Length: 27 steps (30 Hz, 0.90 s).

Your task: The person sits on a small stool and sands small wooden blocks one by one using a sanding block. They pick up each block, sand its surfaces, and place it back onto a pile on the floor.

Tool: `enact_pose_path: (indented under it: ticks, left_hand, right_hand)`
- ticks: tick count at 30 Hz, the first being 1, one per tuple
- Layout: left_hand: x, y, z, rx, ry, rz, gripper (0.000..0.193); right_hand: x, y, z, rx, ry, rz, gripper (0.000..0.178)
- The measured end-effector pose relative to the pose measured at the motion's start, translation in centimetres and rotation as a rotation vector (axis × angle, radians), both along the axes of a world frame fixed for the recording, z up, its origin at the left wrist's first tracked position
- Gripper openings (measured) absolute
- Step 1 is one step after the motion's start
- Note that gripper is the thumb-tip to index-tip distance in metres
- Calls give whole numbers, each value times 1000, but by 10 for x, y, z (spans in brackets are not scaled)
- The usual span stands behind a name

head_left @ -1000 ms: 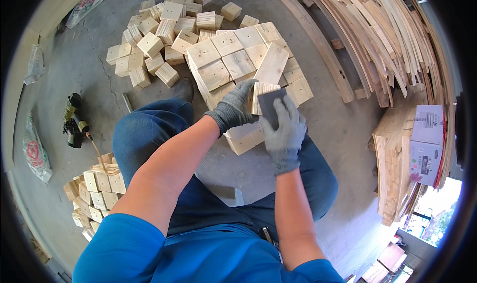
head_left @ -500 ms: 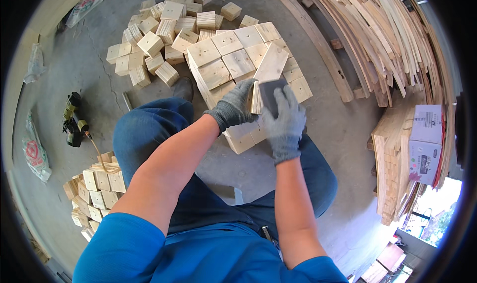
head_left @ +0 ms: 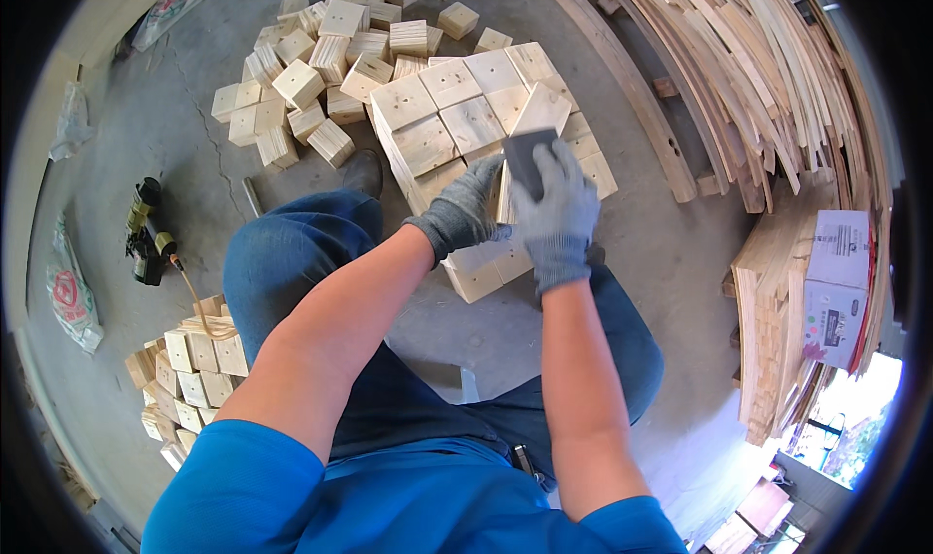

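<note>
Both my hands wear grey knit gloves. My left hand (head_left: 465, 214) grips a pale square wooden block (head_left: 537, 117) that stands tilted on edge over my knees. My right hand (head_left: 556, 209) presses a dark grey sanding pad (head_left: 530, 160) against the block's face. Under the hands lies another wooden block (head_left: 483, 270), resting on my lap. Just beyond them a neat stack of the same square blocks (head_left: 442, 117) sits on the concrete floor.
A loose heap of smaller wooden blocks (head_left: 321, 58) lies at the far left. More blocks (head_left: 190, 369) are piled by my left side. A dark power tool (head_left: 146, 233) lies on the floor. Long wooden slats (head_left: 777, 87) and a cardboard box (head_left: 836, 282) fill the right.
My right hand has slid the sanding pad up along the tilted block, away from me. My left hand keeps its hold on the block.
</note>
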<state>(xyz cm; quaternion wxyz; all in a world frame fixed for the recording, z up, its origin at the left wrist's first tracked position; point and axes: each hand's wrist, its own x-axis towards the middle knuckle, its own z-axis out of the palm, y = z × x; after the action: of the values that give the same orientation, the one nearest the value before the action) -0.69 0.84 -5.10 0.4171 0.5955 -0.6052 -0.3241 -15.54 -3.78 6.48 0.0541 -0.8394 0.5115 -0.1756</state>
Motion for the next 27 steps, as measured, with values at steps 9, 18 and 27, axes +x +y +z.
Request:
enact_pose_path:
  ticks: [9, 18, 27]
  left_hand:
    - [4, 1, 11, 99, -10, -14, 122]
    - [-5, -10, -16, 42, 130, -74, 113]
    - [-5, -1, 10, 140, -34, -6, 119]
  right_hand:
    - [7, -25, 1, -9, 0, 16, 61]
    - [-56, 97, -3, 19, -15, 100, 65]
    - [-15, 16, -2, -27, 6, 68, 62]
